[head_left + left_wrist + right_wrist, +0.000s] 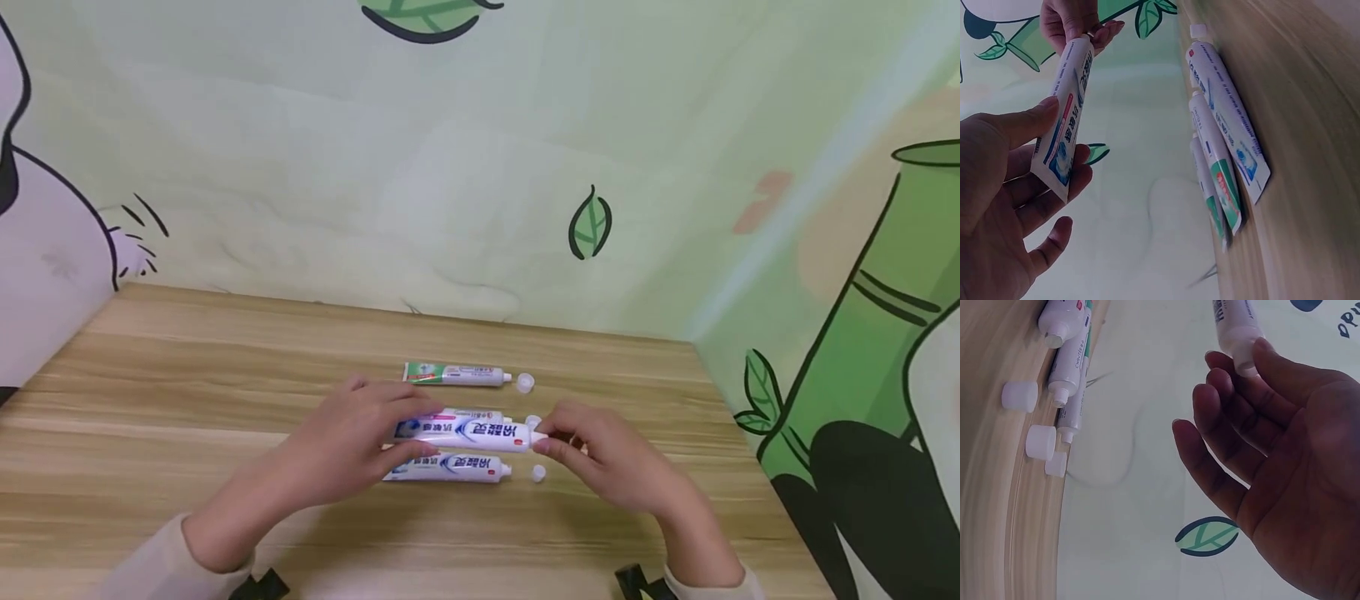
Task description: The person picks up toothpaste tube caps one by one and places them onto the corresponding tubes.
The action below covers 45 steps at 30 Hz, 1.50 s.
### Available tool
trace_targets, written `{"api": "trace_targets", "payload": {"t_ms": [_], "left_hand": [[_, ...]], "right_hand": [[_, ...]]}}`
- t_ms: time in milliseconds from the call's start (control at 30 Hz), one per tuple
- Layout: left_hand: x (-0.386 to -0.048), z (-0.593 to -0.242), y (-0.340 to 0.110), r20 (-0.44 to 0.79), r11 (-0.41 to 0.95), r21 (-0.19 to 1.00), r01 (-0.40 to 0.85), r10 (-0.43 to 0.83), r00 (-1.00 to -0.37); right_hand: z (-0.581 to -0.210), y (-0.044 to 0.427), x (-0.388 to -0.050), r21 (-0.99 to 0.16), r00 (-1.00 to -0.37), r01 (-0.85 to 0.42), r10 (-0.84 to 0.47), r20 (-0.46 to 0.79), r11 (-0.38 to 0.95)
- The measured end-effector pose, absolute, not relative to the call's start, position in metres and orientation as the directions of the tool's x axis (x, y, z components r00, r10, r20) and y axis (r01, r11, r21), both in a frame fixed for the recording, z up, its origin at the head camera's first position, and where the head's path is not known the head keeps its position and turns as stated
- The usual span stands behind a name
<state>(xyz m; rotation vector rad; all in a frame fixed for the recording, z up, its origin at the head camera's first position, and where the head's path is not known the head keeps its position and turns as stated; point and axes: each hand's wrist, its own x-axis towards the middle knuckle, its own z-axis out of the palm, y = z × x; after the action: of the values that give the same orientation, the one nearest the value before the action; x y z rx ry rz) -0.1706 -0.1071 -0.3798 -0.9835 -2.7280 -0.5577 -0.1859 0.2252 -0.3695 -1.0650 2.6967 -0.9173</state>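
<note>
A white and blue toothpaste tube point(465, 431) is held level above the table between both hands. My left hand point(348, 446) grips its flat end between thumb and fingers; in the left wrist view the tube point(1065, 119) slants across the fingers. With thumb and fingertips, my right hand point(611, 458) pinches the white cap end point(1245, 357). Beneath lie three uncapped tubes: a similar blue one point(457, 468) nearest me, a green and white one point(1215, 159) partly hidden by the held tube in the head view, and another green and white one point(453, 374) farthest back.
Three loose white caps lie right of the nozzles: a back cap point(525, 382), a front cap point(538, 473) and a middle cap point(1041, 442), mostly covered in the head view. The wood-grain table point(225, 358) meets a wall point(300, 183) printed with leaves and bamboo.
</note>
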Motion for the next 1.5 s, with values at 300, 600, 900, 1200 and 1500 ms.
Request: {"api": "trace_targets", "payload": {"t_ms": [300, 600, 900, 1200, 1500], "left_hand": [[-0.155, -0.386, -0.111, 0.280, 0.706, 0.308, 0.637, 0.573, -0.770], [-0.141, -0.388, -0.116, 0.270, 0.701, 0.301, 0.646, 0.587, -0.763], [-0.125, -0.388, -0.122, 0.164, 0.704, 0.270, 0.657, 0.639, -0.751], [-0.124, -0.387, -0.117, 0.119, 0.708, 0.276, 0.650, 0.646, -0.754], [-0.128, -0.386, -0.113, 0.054, 0.694, 0.270, 0.667, 0.681, -0.730]], "right_hand": [[-0.368, 0.218, -0.168, -0.562, -0.754, -0.575, -0.653, 0.080, 0.595], [-0.364, 0.212, -0.154, -0.511, -0.733, -0.598, -0.680, 0.036, 0.617], [-0.373, 0.200, -0.142, -0.506, -0.706, -0.598, -0.708, -0.035, 0.622], [-0.371, 0.201, -0.141, -0.463, -0.704, -0.600, -0.705, -0.080, 0.652], [-0.372, 0.202, -0.140, -0.459, -0.700, -0.597, -0.707, -0.101, 0.658]]}}
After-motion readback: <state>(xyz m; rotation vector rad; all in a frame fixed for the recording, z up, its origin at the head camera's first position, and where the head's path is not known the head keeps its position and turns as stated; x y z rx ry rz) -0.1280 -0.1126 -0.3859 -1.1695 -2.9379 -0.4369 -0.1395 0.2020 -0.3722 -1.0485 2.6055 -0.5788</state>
